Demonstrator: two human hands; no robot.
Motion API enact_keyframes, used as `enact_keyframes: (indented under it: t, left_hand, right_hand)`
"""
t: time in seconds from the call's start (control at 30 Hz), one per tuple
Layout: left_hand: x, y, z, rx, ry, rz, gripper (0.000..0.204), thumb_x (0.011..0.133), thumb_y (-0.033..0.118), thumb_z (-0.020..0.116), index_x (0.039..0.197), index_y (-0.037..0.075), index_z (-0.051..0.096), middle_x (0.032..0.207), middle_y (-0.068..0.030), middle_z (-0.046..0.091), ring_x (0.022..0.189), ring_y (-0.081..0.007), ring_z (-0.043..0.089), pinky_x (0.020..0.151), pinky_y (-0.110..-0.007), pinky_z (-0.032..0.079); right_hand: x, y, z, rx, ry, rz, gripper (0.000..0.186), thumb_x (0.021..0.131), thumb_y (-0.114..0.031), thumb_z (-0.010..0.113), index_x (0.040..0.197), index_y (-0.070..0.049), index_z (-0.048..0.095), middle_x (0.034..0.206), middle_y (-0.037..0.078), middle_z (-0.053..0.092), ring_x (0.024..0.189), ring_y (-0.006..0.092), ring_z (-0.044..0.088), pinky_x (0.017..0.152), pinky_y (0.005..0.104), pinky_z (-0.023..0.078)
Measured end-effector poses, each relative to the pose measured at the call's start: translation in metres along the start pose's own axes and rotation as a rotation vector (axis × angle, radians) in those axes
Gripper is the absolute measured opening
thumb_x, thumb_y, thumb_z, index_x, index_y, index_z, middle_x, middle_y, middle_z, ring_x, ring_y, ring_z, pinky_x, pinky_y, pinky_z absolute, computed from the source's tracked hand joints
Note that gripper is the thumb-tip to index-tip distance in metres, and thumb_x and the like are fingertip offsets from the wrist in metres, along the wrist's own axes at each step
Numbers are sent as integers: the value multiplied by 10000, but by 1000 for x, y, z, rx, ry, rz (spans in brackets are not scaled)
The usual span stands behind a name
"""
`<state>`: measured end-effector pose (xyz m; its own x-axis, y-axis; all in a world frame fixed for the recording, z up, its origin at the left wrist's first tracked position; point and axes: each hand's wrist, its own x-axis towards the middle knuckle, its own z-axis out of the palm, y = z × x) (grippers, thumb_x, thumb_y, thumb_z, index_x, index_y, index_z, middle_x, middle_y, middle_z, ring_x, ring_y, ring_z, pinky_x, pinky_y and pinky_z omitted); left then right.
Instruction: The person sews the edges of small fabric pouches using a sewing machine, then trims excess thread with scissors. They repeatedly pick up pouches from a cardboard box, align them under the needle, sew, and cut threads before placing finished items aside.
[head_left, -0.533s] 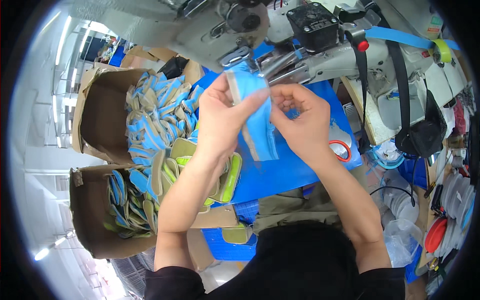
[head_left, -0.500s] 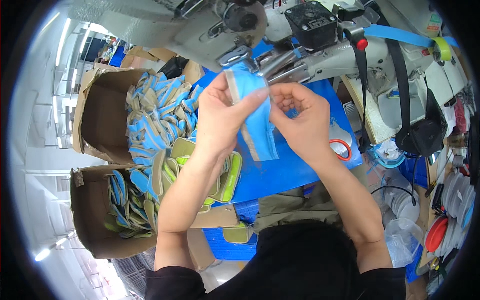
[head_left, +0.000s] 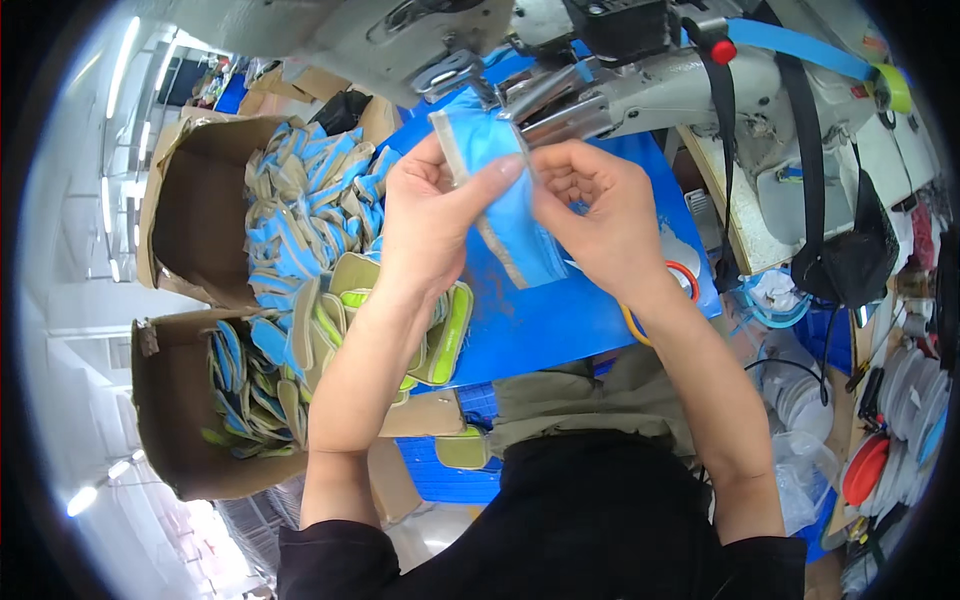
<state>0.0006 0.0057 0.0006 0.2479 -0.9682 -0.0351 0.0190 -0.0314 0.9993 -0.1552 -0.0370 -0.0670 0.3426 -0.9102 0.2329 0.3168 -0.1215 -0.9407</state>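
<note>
A blue fabric piece (head_left: 528,240) with a beige strip along its left edge hangs at the metal foot (head_left: 455,75) of a sewing machine (head_left: 660,100). My left hand (head_left: 430,205) is closed on its left side, thumb pressed across the blue face. At the piece's right edge, the thumb and curled fingers of my right hand (head_left: 595,210) grip the fabric. Where the fabric meets the machine is partly hidden and blurred. Scissors with red and yellow handles (head_left: 685,275) lie partly behind my right forearm on the blue tabletop (head_left: 515,345).
Two cardboard boxes (head_left: 155,400) stand on the left, beside piles of blue-beige pieces (head_left: 310,200) and green-beige pads (head_left: 445,330). Black straps (head_left: 812,190) and a black pouch (head_left: 845,265) hang at the right, near stacked reels (head_left: 895,410).
The whole scene sits slightly higher in the picture, as if the camera moved. The fabric's lower end has swung a little to the right; both hands still grip it.
</note>
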Motion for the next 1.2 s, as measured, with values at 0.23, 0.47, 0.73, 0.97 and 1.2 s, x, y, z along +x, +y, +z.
enact_keyframes:
  t: [0.23, 0.47, 0.73, 0.97, 1.2]
  left_hand:
    - [2, 4, 10, 6, 11, 38, 239, 847, -2, 794, 1063, -5, 691, 979, -70, 747, 828, -115, 702, 767, -283, 579]
    - [13, 12, 10, -42, 38, -26, 307, 837, 12, 825, 1087, 34, 647, 956, -58, 737, 806, -124, 709, 731, -291, 598]
    - [1, 14, 6, -173, -21, -114, 344, 884, 14, 771, 1189, 39, 613, 1063, -71, 734, 905, -153, 724, 805, -304, 610]
    - [1, 6, -1, -266, -52, -184, 345, 893, 31, 768, 1201, 46, 614, 1068, -66, 736, 930, -154, 724, 827, -309, 610]
    - [0, 2, 9, -134, 35, -39, 409, 857, -38, 769, 1220, 40, 598, 1067, -58, 723, 933, -145, 708, 836, -311, 592]
  right_hand:
    - [-3, -2, -7, 120, -44, 82, 180, 885, 7, 695, 1062, 42, 710, 917, 67, 739, 833, 97, 692, 759, 255, 554]
    - [9, -26, -13, 211, -106, 198, 202, 899, 3, 690, 1094, 47, 713, 963, 63, 737, 860, 90, 681, 792, 242, 551]
    - [6, -26, -15, 248, -103, 189, 249, 902, -48, 719, 1135, 39, 723, 991, 89, 755, 843, 103, 689, 753, 258, 553]
    - [-8, -23, -14, 118, -73, 127, 254, 903, -110, 752, 1124, 13, 733, 915, 87, 752, 813, 100, 686, 709, 267, 549]
    - [-18, -16, -13, 212, -80, 226, 252, 899, -48, 764, 1136, 20, 713, 900, 60, 742, 776, 71, 682, 662, 222, 541]
